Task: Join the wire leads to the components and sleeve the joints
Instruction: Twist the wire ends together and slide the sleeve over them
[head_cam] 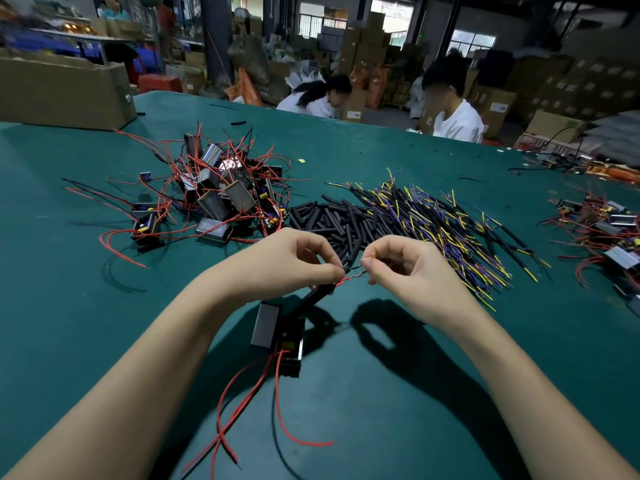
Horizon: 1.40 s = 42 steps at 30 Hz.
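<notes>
Left hand [294, 261] pinches the red lead [343, 280]; right hand [405, 265] pinches a wire [360, 273]. The joint lies between the fingertips, running hand to hand; the sleeve [317, 295] sits just below the left hand.

Green table [346, 143] — stacked boxes [367, 46], windows [472, 41]

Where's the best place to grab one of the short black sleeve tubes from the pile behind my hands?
Probably take a short black sleeve tube at the pile's left edge, pinching across its middle from above. The tubes lie flat on the green table, and that edge lies apart from the yellow and purple wire leads.
</notes>
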Each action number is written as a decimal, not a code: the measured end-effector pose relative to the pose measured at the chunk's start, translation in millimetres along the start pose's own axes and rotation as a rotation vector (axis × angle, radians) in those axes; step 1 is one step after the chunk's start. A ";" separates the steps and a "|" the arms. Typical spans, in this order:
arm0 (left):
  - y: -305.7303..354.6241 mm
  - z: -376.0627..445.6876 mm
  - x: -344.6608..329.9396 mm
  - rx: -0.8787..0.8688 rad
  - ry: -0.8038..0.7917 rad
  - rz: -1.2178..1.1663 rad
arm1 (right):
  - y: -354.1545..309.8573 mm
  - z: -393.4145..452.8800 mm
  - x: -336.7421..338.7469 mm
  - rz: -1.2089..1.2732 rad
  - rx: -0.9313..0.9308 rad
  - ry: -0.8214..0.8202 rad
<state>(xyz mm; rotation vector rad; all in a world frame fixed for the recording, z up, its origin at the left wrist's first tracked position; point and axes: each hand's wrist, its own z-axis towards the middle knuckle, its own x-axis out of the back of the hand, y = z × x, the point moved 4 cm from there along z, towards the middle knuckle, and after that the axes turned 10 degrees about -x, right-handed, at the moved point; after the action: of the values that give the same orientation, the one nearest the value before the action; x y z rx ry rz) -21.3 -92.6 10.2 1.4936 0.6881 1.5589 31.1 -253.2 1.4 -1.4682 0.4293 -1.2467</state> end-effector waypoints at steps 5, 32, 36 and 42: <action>0.3 1.7 -0.9 -0.031 0.060 -0.048 | -1.2 -0.6 -1.6 0.009 -0.005 0.003; 5.0 4.7 -6.2 -0.103 0.160 -0.152 | -6.2 -2.7 26.7 0.019 -0.076 -0.075; 5.9 5.1 -8.7 -0.119 0.147 -0.094 | -7.4 -2.7 26.5 -0.040 -0.053 -0.066; 5.4 6.9 -10.7 -0.112 0.236 -0.174 | -9.2 -3.9 23.5 -0.073 -0.017 -0.082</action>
<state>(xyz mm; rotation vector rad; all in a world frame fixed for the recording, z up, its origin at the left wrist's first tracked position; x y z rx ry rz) -16.4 -105.5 10.3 1.1470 0.8279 1.6244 33.4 -271.1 19.5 -1.5556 0.3348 -1.2383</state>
